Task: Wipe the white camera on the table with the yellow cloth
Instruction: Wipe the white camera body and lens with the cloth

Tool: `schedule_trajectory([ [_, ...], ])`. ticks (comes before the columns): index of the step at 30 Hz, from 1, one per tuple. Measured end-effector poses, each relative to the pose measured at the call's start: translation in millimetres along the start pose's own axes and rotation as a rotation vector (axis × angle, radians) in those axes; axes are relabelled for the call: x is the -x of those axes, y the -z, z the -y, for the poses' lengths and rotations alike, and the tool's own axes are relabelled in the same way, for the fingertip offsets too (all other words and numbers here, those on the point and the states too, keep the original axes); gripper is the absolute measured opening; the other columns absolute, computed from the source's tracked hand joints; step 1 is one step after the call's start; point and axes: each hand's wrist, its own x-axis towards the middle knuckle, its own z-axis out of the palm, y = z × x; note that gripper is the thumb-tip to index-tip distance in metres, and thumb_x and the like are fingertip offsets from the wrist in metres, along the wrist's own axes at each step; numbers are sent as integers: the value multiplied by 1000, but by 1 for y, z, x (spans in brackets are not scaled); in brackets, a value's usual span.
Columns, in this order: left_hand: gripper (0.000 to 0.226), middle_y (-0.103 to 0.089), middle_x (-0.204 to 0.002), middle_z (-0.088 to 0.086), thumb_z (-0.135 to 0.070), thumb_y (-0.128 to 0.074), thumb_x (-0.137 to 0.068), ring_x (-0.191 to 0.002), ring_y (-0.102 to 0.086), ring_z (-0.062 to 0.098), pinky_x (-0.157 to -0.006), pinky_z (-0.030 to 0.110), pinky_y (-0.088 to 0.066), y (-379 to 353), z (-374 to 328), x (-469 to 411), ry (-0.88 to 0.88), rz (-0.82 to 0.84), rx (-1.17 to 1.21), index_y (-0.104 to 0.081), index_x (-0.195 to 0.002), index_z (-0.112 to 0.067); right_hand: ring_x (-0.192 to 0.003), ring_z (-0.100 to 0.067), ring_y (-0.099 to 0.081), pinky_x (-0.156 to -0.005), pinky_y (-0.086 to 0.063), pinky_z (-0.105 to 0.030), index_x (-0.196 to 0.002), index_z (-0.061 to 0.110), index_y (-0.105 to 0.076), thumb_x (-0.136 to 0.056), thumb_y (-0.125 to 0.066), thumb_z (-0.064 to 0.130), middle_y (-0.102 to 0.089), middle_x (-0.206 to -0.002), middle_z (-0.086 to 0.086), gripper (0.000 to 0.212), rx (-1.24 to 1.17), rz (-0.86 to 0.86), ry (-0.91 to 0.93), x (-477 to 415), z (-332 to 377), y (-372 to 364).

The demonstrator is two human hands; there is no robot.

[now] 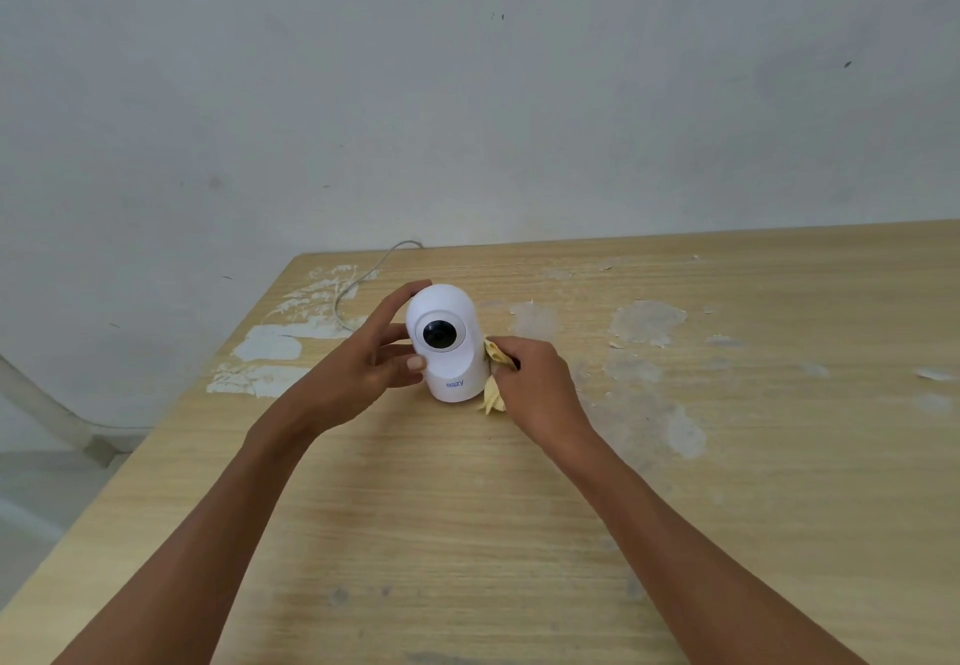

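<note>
Wiping is underway by the look of it. The white camera [443,344] stands upright on the tabletop [519,534], lens facing the wearer, right between the two hands. The left hand [363,368] steadies it: fingers spread partly open, curled round the near-left side of the body, thumb tip against the shell just below the lens, one finger reaching up to the dome. The right hand [535,378] is closed round the yellow cloth [494,378], bunched up, pressing it against the camera's right flank; a fold pokes out above the knuckles and a tail hangs below them down to the tabletop.

How much is done? Hard to call. The shell looks clean white all over, so nothing shows which faces have been covered. My read: the right side is being worked now, while the front, the lens ring, the dome and the left side under the steadying hand may be left. A thin white cable [358,279] trails away beyond the left hand.
</note>
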Motion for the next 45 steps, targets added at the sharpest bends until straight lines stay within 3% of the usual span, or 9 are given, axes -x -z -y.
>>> schedule_trajectory([
  [3,76,-59,-140,-12,-6,-61,-102,-123,-67,7,-92,25,-60,-1,0,-1,-2,0,1,-27,-156,-48,-66,-11,-52,-52,-37,-18,-96,5,-68,-95,-49,2,-71,-90,-12,19,-27,-41,-34,5,2,-1],
  [10,76,-59,-142,-10,-6,-61,-102,-126,-66,11,-100,34,-59,1,0,1,-11,-1,4,-29,-150,-55,-95,-6,-65,-76,-51,-17,-116,17,-71,-97,-55,7,-71,-105,6,27,-194,-194,112,15,9,-6],
  [15,76,-61,-141,-8,-8,-64,-101,-130,-62,8,-103,37,-57,-4,-2,2,-23,-1,-56,-29,-154,-50,-65,-3,-52,-59,-39,-15,-113,17,-74,-100,-48,5,-68,-86,5,32,-72,-49,17,8,5,3],
  [18,76,-61,-139,-19,-14,-67,-100,-130,-60,2,-105,37,-55,-7,-3,3,-32,-22,-87,-28,-154,-51,-97,-6,-65,-81,-49,-17,-129,22,-68,-99,-47,5,-73,-114,7,40,-134,-110,63,6,19,8],
  [20,76,-59,-140,-25,-18,-67,-100,-130,-59,1,-106,36,-53,-9,-4,6,-46,-33,-110,-28,-154,-53,-123,-5,-58,-95,-43,-10,-135,23,-64,-99,-47,5,-66,-134,9,43,-178,-144,114,5,28,10],
  [26,76,-59,-140,-25,-18,-67,-100,-131,-59,1,-111,41,-49,-12,-3,10,-62,-68,-131,-26,-155,-52,-126,-5,-55,-106,-45,-20,-130,20,-67,-98,-49,5,-64,-134,11,39,-120,-199,337,15,35,3],
  [31,77,-57,-142,-25,-15,-65,-101,-130,-58,-3,-109,39,-51,-13,-1,10,-84,-73,-130,-26,-157,-51,-116,-13,-56,-93,-34,-8,-126,19,-69,-101,-54,27,-64,-133,9,30,175,-253,466,17,38,-6],
  [34,79,-57,-142,-27,-13,-65,-101,-130,-57,-5,-106,32,-51,-13,-1,11,-99,-77,-123,-26,-152,-60,-111,-17,-57,-88,-38,-12,-119,17,-73,-100,-57,24,-67,-127,6,26,290,-308,528,17,38,-8],
  [45,78,-62,-134,-21,-15,-67,-100,-123,-62,-4,-104,29,-51,-11,-2,8,-87,-79,-136,-27,-149,-60,-93,-14,-58,-78,-47,-26,-87,17,-69,-90,-67,17,-64,-95,6,3,65,-192,343,-6,62,2],
])
